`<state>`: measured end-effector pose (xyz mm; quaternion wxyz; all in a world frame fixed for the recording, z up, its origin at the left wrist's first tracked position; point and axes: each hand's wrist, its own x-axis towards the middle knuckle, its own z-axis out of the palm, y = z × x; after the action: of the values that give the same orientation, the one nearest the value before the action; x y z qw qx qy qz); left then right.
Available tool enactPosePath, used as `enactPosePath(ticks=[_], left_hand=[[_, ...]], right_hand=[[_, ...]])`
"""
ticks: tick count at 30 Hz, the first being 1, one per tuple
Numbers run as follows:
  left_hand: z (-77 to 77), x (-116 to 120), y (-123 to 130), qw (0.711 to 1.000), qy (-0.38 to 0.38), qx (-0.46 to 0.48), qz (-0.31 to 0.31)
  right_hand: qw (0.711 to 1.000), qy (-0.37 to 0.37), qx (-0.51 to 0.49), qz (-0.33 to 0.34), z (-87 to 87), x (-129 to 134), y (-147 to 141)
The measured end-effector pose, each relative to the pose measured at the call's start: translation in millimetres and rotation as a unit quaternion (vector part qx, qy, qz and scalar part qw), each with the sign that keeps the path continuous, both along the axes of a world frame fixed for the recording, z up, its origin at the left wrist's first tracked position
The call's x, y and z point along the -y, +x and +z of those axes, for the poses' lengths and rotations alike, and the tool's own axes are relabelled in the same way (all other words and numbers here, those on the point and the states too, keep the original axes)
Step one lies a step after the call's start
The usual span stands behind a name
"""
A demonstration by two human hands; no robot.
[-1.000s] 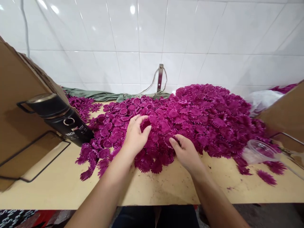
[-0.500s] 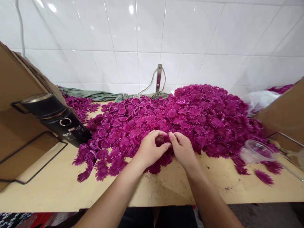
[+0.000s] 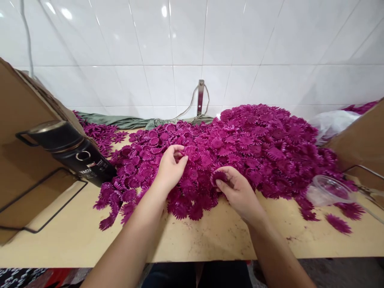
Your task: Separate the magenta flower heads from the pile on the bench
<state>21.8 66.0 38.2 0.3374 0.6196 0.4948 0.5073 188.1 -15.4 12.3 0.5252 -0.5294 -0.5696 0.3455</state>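
My right hand [image 3: 242, 196] is pinching a flower [image 3: 219, 177] by the near edge of the pile [image 3: 264, 148]; my left hand [image 3: 169, 167] is reaching there, its grip unclear to me. Squeezing too hard could be creasing petals.

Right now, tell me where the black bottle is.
The black bottle is in the head view, at the left, between the cardboard and the purple flower pile.

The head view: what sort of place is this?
Probably a small workshop bench for craft flowers: a large heap of magenta flower pieces on a wooden tabletop, cardboard boxes at both sides, and a plain tiled wall behind.
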Motion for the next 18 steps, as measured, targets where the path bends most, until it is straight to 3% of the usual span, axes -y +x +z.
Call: enactPosePath(ticks=[3, 6, 10, 14, 18], left_hand=[[-9.4, 10, -4, 0.989, 0.098, -0.106, 0.031], [-13.0, 30, -3, 0.982, 0.138, -0.128, 0.012], [-12.1, 53, 8, 0.993, 0.058, -0.076, -0.07], [-15.5, 58, 22, 0.991, -0.051, -0.014, -0.126], [-18.8, 54, 27, 0.993, 0.009, -0.026, -0.114]], right_hand=[[0.999, 0.026, 0.006, -0.022, 3.8, -7, 0], [0.999, 0.018, 0.018, -0.019, 5.9, -10, -2], [0.999, 0.001, 0.031, -0.044, 5.6, -13, -8], [0.997, -0.003, 0.039, -0.065, 3.9, -19, -16], [0.997, -0.014, 0.034, -0.061, 0.2, -24, -18]])
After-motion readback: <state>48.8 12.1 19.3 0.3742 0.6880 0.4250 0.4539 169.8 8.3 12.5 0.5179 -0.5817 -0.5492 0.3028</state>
